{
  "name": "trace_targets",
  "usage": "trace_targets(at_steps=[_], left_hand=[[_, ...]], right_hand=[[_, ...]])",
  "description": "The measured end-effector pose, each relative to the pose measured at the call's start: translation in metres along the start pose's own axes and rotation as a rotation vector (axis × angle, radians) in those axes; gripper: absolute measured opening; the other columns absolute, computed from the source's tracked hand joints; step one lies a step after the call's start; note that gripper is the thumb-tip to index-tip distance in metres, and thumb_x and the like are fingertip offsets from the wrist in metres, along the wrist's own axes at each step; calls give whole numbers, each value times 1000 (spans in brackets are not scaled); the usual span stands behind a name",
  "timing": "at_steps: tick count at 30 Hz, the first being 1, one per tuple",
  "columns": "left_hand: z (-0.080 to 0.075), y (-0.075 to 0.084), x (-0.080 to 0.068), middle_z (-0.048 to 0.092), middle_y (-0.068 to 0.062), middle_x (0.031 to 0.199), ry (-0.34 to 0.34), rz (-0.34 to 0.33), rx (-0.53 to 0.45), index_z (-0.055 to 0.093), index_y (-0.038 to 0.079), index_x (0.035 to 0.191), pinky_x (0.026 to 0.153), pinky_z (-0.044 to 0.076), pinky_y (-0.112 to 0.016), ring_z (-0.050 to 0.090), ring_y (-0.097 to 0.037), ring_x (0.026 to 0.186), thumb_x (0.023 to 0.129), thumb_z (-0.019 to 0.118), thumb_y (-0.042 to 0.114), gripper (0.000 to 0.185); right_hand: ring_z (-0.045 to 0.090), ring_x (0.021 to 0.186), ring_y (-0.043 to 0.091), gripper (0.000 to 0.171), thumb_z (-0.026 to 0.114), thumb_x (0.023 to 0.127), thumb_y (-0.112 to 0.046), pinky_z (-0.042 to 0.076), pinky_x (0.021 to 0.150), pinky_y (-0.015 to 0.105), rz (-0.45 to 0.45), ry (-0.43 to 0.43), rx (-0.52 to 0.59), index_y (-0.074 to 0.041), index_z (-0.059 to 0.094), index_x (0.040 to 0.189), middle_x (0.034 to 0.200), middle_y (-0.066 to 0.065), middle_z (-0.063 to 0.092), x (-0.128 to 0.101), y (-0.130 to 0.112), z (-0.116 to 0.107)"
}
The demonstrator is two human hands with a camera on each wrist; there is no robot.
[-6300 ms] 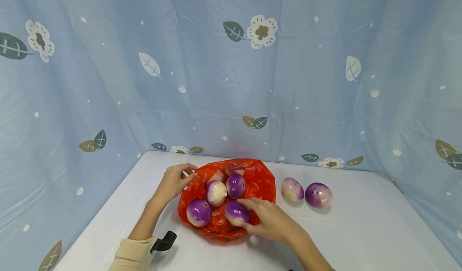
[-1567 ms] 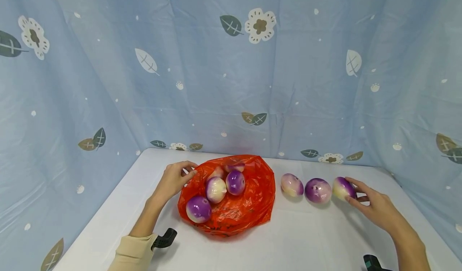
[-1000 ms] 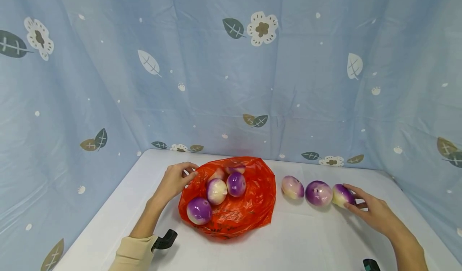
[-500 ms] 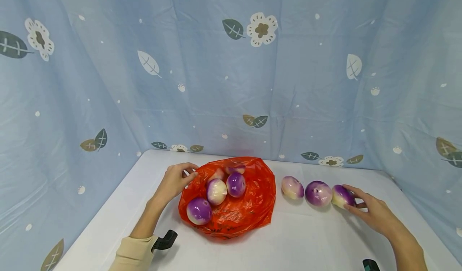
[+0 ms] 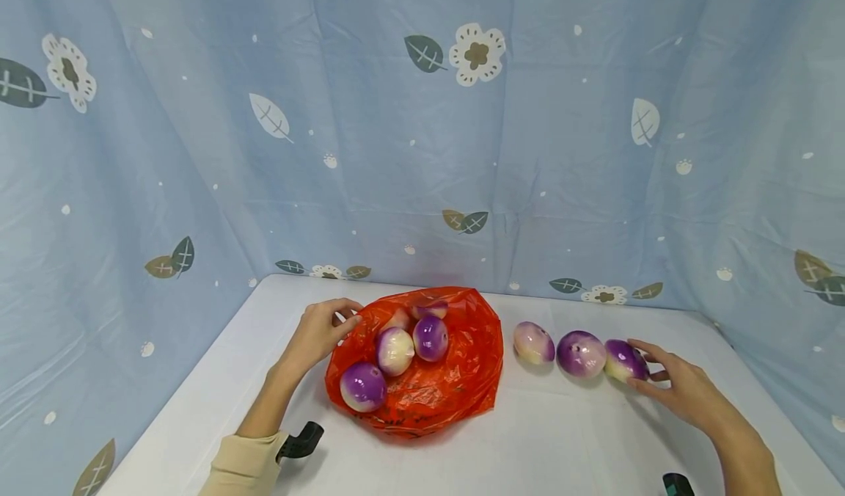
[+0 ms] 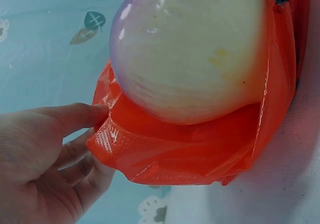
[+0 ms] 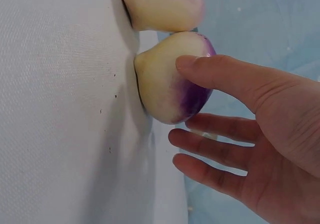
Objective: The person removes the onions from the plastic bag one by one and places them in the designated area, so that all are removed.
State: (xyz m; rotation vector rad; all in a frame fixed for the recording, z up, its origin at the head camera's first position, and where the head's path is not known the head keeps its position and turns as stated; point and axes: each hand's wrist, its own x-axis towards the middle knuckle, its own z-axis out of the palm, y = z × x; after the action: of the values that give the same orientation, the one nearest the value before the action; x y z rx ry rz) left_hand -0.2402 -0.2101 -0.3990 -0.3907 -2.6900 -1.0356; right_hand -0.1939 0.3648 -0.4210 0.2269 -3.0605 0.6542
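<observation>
Over at three o'clock from the red bag point(image 5: 455, 382), the right hand point(image 5: 686, 389) had the end turnip point(image 5: 623, 356), thumb on one side and a finger on the other, the remaining fingers spread loose below in the right wrist view! That turnip sat on the white table point(image 5: 528, 448), closing a row of three, with the middle turnip point(image 5: 582, 354) right at its nine o'clock, touching or as good as, hard to tell which. Next along, again towards nine, lay the pale turnip point(image 5: 534, 343), just beside its neighbour. Across to the bag, and the left hand point(image 5: 320, 331) had its rim in a narrow pinch between nine and ten o'clock, the mouth wide. Inside, a purple turnip point(image 5: 363, 387) sat at eight, a white-faced turnip point(image 5: 394, 351) at ten, a darker turnip point(image 5: 430, 338) at one, and two more showed only in part towards twelve. A blue curtain point(image 5: 370, 188) hung beyond the table at twelve, and a beige sleeve point(image 5: 244, 463) covered the left forearm down at seven.
</observation>
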Motion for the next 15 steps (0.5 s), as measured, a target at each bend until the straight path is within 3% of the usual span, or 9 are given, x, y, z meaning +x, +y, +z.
trace_targets(at_steps=[15], left_hand=[[0,-2,1,70,-7,86,8,4,15,72,11,108,54,52,-19,58,-11,61,91,69,15,18]], right_hand=[[63,100,50,74,70,88,-43,56,71,58,0,35,-50,-1,41,142,130,38,51,-4,-10,-12]])
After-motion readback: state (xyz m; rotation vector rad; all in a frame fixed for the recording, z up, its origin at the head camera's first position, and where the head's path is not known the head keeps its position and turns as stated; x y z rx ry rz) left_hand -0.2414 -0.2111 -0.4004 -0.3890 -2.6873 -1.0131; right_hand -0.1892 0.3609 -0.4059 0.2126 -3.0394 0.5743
